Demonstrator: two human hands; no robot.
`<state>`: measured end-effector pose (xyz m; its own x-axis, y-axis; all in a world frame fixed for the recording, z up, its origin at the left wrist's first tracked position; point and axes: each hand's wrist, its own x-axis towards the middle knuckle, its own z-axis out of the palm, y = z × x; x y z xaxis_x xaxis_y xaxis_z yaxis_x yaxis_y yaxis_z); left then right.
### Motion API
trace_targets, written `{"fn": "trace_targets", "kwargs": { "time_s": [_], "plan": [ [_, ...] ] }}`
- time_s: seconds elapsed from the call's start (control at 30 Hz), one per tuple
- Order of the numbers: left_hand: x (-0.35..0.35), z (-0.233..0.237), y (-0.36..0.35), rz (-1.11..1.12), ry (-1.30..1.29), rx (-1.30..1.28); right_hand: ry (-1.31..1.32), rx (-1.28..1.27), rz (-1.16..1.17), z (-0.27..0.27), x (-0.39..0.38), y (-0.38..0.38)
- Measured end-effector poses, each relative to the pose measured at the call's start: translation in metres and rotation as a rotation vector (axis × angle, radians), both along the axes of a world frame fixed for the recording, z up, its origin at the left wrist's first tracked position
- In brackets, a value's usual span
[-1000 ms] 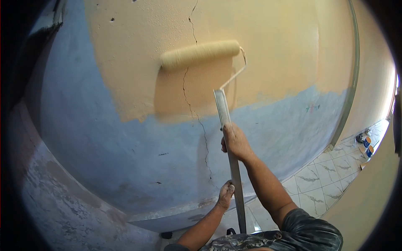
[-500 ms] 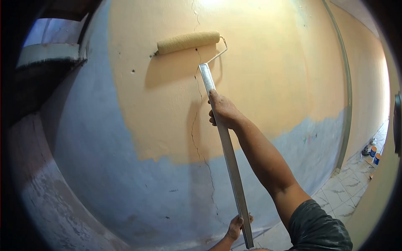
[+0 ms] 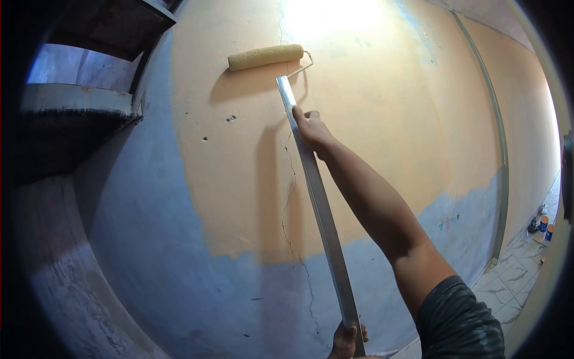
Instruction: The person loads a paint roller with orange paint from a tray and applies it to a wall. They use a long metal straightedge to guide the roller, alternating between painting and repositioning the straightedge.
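Note:
A paint roller with a fuzzy tan cover [image 3: 266,57] lies against the upper wall, tilted slightly up to the right. Its bent wire frame [image 3: 310,62] runs down to a long, square silver metal pole [image 3: 327,221]. Near the pole's top, my right hand [image 3: 312,129] is closed around it, arm stretched upward. Down at the bottom edge, my left hand [image 3: 347,340] grips the pole's lower end, partly cut off by the frame. Behind the roller, the wall carries peach paint [image 3: 371,137] above a bluish-grey lower area [image 3: 161,239].
A jagged crack [image 3: 286,221] and small holes [image 3: 231,118] mark the wall. On the left juts a dark-edged concrete shelf [image 3: 78,99]. A grey vertical strip [image 3: 501,143] divides the wall at right; paint cans [image 3: 543,224] stand on the tiled floor [image 3: 505,281].
The roller has moved up the wall, now higher above the holes, with both hands still on the pole. My view has tilted upward, showing more of the shelf area.

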<state>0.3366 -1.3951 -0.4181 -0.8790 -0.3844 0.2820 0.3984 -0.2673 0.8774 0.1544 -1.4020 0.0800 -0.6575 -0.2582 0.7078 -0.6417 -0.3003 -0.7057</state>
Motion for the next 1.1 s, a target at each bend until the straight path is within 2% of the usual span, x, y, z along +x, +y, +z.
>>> {"fn": "trace_targets", "kwargs": {
  "time_s": [0.07, 0.1, 0.17, 0.27, 0.3, 0.33, 0.4, 0.53, 0.6, 0.63, 0.7, 0.9, 1.1],
  "plan": [
    [0.008, 0.025, 0.009, 0.120, -0.025, -0.148, 0.081, -0.022, -0.024, -0.038, 0.002, 0.018],
    [0.006, 0.032, 0.002, 0.117, -0.031, -0.143, 0.119, -0.043, -0.015, -0.070, 0.008, 0.034],
    [-0.004, 0.043, -0.020, -0.087, -0.012, -0.101, 0.171, -0.117, 0.023, -0.155, 0.016, 0.062],
    [-0.008, 0.087, -0.020, -0.075, 0.033, -0.124, 0.002, 0.092, 0.016, -0.301, 0.037, 0.087],
    [-0.011, 0.102, -0.022, -0.071, 0.023, -0.126, -0.147, 0.179, 0.182, -0.390, 0.053, 0.086],
    [-0.018, 0.118, -0.024, -0.060, 0.073, -0.167, -0.373, 0.244, 0.380, -0.390, 0.090, 0.104],
    [-0.027, 0.147, -0.023, -0.050, 0.124, -0.207, -0.161, 0.115, 0.451, -0.447, 0.101, 0.098],
    [-0.037, 0.188, -0.016, -0.120, 0.142, -0.153, -0.361, 0.063, 0.539, -0.418, 0.138, 0.108],
    [-0.041, 0.205, -0.015, -0.119, 0.156, -0.156, -0.076, 0.240, 0.067, -0.401, 0.135, 0.104],
    [-0.043, 0.213, -0.015, -0.113, 0.156, -0.168, -0.072, 0.236, 0.065, -0.392, 0.136, 0.100],
    [-0.047, 0.230, -0.016, -0.111, 0.158, -0.182, 0.156, 0.194, -0.268, -0.374, 0.141, 0.090],
    [-0.048, 0.278, -0.029, -0.091, 0.149, -0.188, 0.060, 0.334, -0.339, -0.305, 0.150, 0.070],
    [-0.048, 0.319, -0.069, -0.039, 0.108, -0.473, 0.059, 0.360, -0.428, -0.257, 0.138, 0.040]
  ]
}}
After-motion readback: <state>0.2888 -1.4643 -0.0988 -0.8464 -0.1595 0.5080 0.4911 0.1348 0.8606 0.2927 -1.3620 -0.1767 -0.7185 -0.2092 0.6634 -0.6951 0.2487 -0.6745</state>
